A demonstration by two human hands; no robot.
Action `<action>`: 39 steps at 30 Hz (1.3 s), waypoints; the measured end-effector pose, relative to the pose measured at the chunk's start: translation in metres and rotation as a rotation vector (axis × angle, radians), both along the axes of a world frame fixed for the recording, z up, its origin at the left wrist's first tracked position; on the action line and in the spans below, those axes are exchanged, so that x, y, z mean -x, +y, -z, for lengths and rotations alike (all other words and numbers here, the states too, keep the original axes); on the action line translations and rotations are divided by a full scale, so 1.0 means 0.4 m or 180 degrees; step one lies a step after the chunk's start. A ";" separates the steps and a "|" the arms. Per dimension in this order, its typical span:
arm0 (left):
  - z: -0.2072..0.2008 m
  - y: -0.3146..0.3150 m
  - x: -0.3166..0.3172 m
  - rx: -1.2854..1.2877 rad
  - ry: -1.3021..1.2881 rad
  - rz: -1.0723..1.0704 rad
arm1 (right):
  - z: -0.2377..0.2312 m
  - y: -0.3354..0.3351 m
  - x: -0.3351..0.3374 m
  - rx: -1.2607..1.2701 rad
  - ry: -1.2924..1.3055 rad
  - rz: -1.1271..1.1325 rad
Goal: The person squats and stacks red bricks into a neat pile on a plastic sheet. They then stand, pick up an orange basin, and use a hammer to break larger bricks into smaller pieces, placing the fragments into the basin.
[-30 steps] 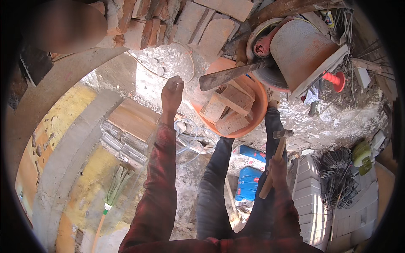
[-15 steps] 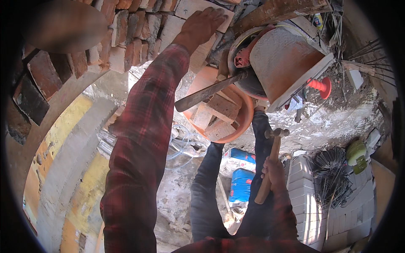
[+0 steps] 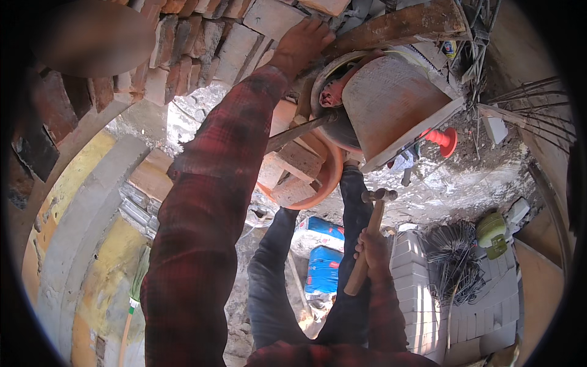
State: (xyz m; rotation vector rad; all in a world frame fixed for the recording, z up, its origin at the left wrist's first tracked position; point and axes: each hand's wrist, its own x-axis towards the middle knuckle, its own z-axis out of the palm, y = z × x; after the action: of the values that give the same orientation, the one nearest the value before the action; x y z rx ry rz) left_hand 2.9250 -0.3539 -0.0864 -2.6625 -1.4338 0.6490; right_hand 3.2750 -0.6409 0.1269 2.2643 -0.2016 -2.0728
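My left hand [image 3: 301, 48] reaches up to the far brickwork, resting at the right edge of a pale brick [image 3: 275, 17]. Its fingers are bent but apart, with their tips partly hidden; nothing shows in its grasp. Low on the right, my right hand [image 3: 374, 248] is closed around the wooden handle of a hammer [image 3: 380, 196], held head up in front of my leg. Between the arms, an orange tub [image 3: 330, 186] contains several brick pieces [image 3: 298, 160]. My left forearm covers part of that tub.
A mortar-smeared container [image 3: 391, 101] stands right of the tub, below a curved wooden piece [image 3: 397, 27]. A wooden bar [image 3: 299, 131] crosses the tub. Rods [image 3: 535, 98] project at right. Lower down are white blocks [image 3: 409, 269], wire bundles [image 3: 458, 260] and a blue bag [image 3: 324, 269].
My left hand has slid from the top of the pale brick to its right edge, and its fingers have bent. The view has shifted; the right hand still grips the hammer.
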 end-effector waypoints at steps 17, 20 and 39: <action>-0.534 -0.273 0.313 -0.0217 -0.2043 -0.1955 | 0.000 -0.025 0.011 -0.0315 0.0040 -0.0247; -0.602 -0.414 0.345 -0.0154 -0.2229 -0.2442 | 0.006 -0.045 0.003 -0.0278 0.0103 -0.0375; -0.409 -1.327 0.126 0.0318 -0.3813 -0.5208 | -0.012 -0.164 0.068 -0.0233 -0.0146 -0.0738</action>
State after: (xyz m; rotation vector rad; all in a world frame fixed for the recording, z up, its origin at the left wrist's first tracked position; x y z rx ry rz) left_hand 2.8746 -0.8848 0.0772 -1.0492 -3.6176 -1.2305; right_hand 3.2477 -0.7066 0.1317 2.2534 0.1312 -1.9422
